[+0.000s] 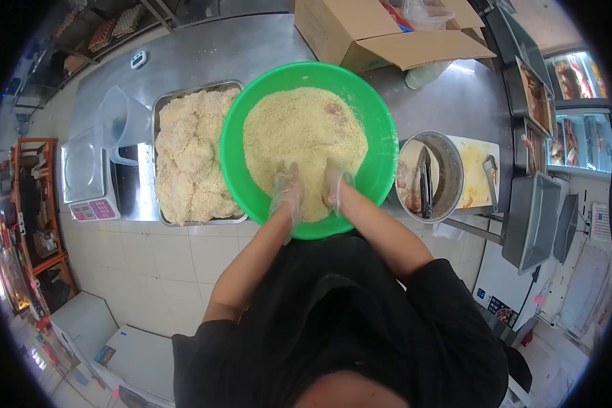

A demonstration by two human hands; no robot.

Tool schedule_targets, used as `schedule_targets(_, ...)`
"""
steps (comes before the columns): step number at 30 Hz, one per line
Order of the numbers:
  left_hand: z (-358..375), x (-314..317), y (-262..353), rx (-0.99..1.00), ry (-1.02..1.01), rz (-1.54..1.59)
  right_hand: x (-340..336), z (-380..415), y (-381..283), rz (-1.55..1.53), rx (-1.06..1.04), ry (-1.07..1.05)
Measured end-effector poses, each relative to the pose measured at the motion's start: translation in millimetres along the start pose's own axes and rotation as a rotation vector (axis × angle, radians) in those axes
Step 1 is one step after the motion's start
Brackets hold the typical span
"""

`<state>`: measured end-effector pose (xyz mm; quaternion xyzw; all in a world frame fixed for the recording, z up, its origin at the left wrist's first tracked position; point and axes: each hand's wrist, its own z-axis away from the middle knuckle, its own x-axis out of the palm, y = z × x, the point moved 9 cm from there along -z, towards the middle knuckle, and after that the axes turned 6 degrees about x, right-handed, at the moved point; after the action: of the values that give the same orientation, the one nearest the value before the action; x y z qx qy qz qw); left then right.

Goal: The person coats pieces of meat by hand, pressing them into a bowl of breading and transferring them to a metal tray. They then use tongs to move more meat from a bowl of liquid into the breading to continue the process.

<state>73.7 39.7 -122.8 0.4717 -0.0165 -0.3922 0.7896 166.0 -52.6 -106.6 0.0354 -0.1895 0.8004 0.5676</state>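
A large green basin (228, 160) holds a bed of pale yellow breadcrumbs (289, 122). Both my hands wear clear plastic gloves and are pushed into the crumbs at the near side. My left hand (288, 186) is left of centre, and my right hand (337, 185) is a short way to its right; the fingers of both are mostly buried, so what they hold is hidden. A crumb-covered piece (334, 109), pinkish in one spot, shows at the basin's far right. Left of the basin, a metal tray (158, 126) is heaped with crumb-coated pieces (190, 156).
A digital scale (88, 177) and a clear plastic jug (124, 122) stand at the left. To the right are a round metal pot (453, 160) with black-handled tongs (425, 180), and a cutting board (472, 163) bearing another utensil. An open cardboard box (360, 27) sits behind the basin.
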Motion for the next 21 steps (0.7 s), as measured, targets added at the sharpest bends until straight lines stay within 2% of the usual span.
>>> schedule_targets(2,-4,31,-20,-0.262,-0.433,0.722,15,-13,0,-0.150,-0.006,-0.289)
schedule_targets(3,0,27,-2,-0.266,-0.429,0.724,14,-12,-6,-0.149,-0.001,-0.289)
schedule_targets(5,14,14,77,-0.020,-0.455,0.983,21,8,-43,-0.292,-0.080,-0.483)
schedule_targets(6,7,18,79,-0.025,-0.438,0.991,16,17,-64,-0.181,-0.153,-0.404)
schedule_targets(7,-6,12,84,0.061,-0.331,0.852,11,22,-87,-0.072,-0.229,-0.330)
schedule_targets(8,-15,2,87,0.146,-0.228,0.707,-7,17,-109,0.186,-0.317,-0.118)
schedule_targets(9,-19,-1,86,0.150,-0.221,0.709,-19,16,-133,0.440,-0.408,0.098)
schedule_targets(10,-25,10,75,0.039,-0.308,0.663,-13,16,-147,0.447,-0.416,0.092)
schedule_targets(11,-27,21,64,-0.070,-0.394,0.614,-5,23,-171,0.951,-0.561,0.302)
schedule_targets(12,-33,26,59,-0.060,-0.388,0.619,11,29,-188,1.452,-0.694,0.522)
schedule_targets(14,-46,23,28,-0.055,-0.169,0.440,16,1,-190,1.450,-0.743,0.450)
schedule_targets(15,-58,33,9,-0.053,-0.160,0.444,19,-11,-186,1.447,-0.787,0.379)
schedule_targets(16,-76,34,-3,0.046,-0.097,0.325,22,-15,-184,1.450,-0.795,0.371)
schedule_targets(17,-87,30,-2,0.145,-0.032,0.206,22,-25,-177,1.332,-0.683,0.278)
schedule_targets(18,-80,24,6,0.146,-0.020,0.210,22,-32,-167,1.216,-0.565,0.186)
schedule_targets(19,-62,16,18,0.114,-0.037,0.288,25,-20,-159,1.227,-0.562,0.177)
schedule_targets(21,-36,-3,38,0.088,-0.037,0.383,42,6,-123,1.075,-0.259,-0.119)
